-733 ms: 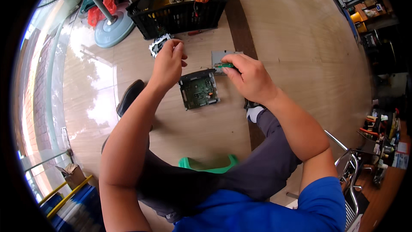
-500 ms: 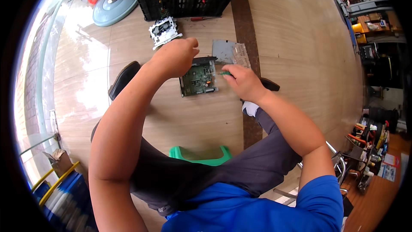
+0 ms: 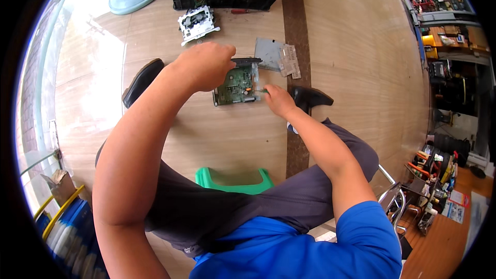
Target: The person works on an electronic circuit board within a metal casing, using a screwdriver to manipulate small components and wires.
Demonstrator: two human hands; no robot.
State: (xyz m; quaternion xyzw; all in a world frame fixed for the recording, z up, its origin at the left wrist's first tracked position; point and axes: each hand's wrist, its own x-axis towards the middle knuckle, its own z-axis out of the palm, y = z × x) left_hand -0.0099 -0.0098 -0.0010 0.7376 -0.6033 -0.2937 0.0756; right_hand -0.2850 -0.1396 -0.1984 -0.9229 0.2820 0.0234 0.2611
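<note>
Right hand (image 3: 279, 99) has come down from over the grey metal plate (image 3: 267, 50) to the right edge of the circuit board (image 3: 237, 83); left hand (image 3: 204, 64) has shifted from beside the white-framed mechanism (image 3: 197, 25) toward the left end of the black front panel (image 3: 249, 61).

Head view: circuit board lies face-up on the floor (image 3: 243, 132) between the shoes, front panel along its far edge. Right fingers pinched round a green screwdriver (image 3: 265, 91), aimed at the board's right side; tip contact not resolvable. Left fingers mostly hidden: cannot tell how wide, or whether they hold anything.

Risks (judged): sideways force on a badly seated tip could make the screwdriver skid and gouge the board. Without left-hand bracing, the same push could slide everything across the floor. Right shoe (image 3: 312, 96) sits near the perforated plate (image 3: 289, 62); careless footwork could kick it.
</note>
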